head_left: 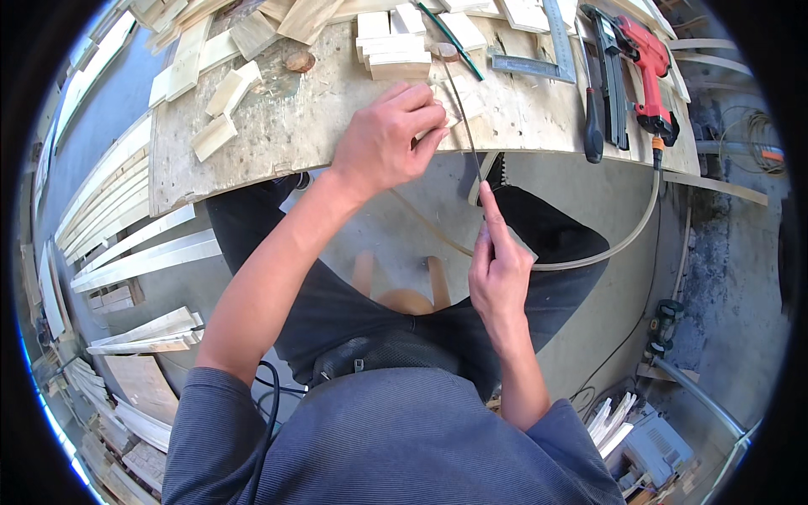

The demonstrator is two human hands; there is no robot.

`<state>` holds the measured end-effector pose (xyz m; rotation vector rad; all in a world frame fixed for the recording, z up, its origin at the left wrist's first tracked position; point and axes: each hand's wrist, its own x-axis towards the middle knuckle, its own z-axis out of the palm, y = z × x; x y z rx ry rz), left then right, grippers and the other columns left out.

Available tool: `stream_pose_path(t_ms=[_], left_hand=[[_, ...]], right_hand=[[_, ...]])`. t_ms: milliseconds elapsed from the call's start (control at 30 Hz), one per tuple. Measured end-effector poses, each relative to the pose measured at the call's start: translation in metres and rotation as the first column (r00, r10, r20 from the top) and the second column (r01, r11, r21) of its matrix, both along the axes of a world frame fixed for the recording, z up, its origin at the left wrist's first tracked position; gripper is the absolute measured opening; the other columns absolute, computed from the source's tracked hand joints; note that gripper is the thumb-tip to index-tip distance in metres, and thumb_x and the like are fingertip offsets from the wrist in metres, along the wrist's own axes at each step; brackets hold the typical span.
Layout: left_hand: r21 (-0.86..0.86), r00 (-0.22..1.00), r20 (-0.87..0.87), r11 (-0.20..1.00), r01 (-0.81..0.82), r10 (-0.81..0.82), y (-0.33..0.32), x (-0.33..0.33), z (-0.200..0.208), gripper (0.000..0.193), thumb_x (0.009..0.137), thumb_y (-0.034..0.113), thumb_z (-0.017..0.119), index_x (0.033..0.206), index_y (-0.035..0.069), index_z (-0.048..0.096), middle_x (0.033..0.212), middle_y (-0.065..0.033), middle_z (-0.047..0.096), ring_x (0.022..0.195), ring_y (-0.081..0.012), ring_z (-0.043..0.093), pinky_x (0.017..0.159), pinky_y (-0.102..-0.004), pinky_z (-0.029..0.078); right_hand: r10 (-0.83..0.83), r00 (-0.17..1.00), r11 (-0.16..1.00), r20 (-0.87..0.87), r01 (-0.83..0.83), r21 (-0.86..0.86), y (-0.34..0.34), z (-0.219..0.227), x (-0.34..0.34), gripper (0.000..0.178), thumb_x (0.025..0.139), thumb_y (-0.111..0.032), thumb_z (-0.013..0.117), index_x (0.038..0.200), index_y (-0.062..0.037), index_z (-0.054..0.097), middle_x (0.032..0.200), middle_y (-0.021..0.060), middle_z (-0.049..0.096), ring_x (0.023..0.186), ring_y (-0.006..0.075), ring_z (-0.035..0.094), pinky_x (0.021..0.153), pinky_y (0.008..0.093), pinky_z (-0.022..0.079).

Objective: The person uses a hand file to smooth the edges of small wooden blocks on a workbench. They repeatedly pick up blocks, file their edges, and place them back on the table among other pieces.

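Note:
My left hand (391, 139) is closed at the front edge of the workbench, its fingers and thumb pinching a small pale wood piece (453, 108) mostly hidden behind them. Lower and to the right, my right hand (502, 269) grips a long, thin, dark metal rod-like tool (465, 118), perhaps a slim file. The right index finger lies stretched along it. Its shaft slants up and to the left, passing beside the wood piece. Near its far end is a small rounded brown thing (446, 52); whether they touch I cannot tell.
On the workbench (311, 118) lie stacked wood blocks (400, 63), a green pencil (450, 38), a metal square (539, 66), a screwdriver (593, 126) and a red nail gun (648, 71). The gun's air hose (631, 236) loops across my leg. Wood strips (109, 194) lie at left.

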<state>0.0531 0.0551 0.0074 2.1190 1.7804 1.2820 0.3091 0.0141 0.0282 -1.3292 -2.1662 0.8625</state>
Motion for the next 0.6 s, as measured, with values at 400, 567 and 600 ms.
stream_pose_path(t_ms=[400, 567, 600], left_hand=[[-0.009, 0.999, -0.037, 1.000, -0.025, 0.025, 0.002, 0.001, 0.000, 0.011, 0.093, 0.011, 0.084, 0.096, 0.005, 0.075, 0.108, -0.0120, 0.074, 0.105, -0.0351, 0.072, 0.089, -0.0431, 0.060], [-0.012, 0.999, -0.035, 0.999, -0.032, 0.031, 0.001, 0.001, -0.001, 0.010, 0.092, 0.011, 0.085, 0.096, 0.005, 0.077, 0.106, -0.0124, 0.073, 0.107, -0.0354, 0.072, 0.091, -0.0431, 0.060], [-0.013, 0.999, -0.042, 1.000, -0.028, 0.028, 0.001, 0.001, 0.000, 0.010, 0.092, 0.011, 0.085, 0.096, 0.005, 0.077, 0.106, -0.0125, 0.073, 0.107, -0.0354, 0.072, 0.091, -0.0430, 0.060]], right_hand=[[-0.074, 0.996, 0.997, -0.040, 0.074, 0.001, -0.018, -0.009, 0.017, 0.068, 0.107, 0.006, 0.057, 0.170, -0.0183, 0.058, 0.072, 0.0110, 0.051, 0.061, 0.0150, 0.048, 0.063, 0.0282, 0.046], [-0.090, 0.994, 0.994, -0.054, 0.086, -0.066, -0.013, 0.000, 0.013, 0.072, 0.103, 0.007, 0.059, 0.170, -0.0200, 0.058, 0.076, 0.0164, 0.062, 0.061, 0.0231, 0.058, 0.067, 0.0338, 0.054], [-0.083, 0.995, 0.994, -0.047, 0.079, -0.076, -0.012, 0.000, 0.010, 0.072, 0.103, 0.007, 0.059, 0.170, -0.0201, 0.057, 0.076, 0.0166, 0.062, 0.061, 0.0232, 0.058, 0.067, 0.0338, 0.055]])
